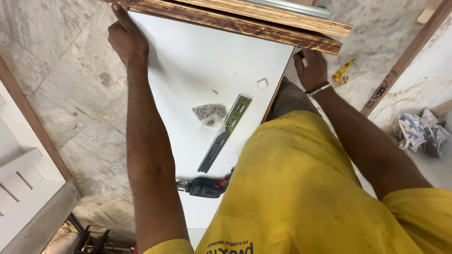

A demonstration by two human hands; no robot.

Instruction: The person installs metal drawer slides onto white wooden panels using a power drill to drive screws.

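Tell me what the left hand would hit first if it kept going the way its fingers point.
The left hand points up-frame along the white panel's left edge. Its fingertips already reach the dark-edged wooden board lying across the panel's far end, so that board comes first.

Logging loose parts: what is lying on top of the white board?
On the white board: a metal slide, a screw bag, a drill, a small white block. The wooden boards cover its far edge.
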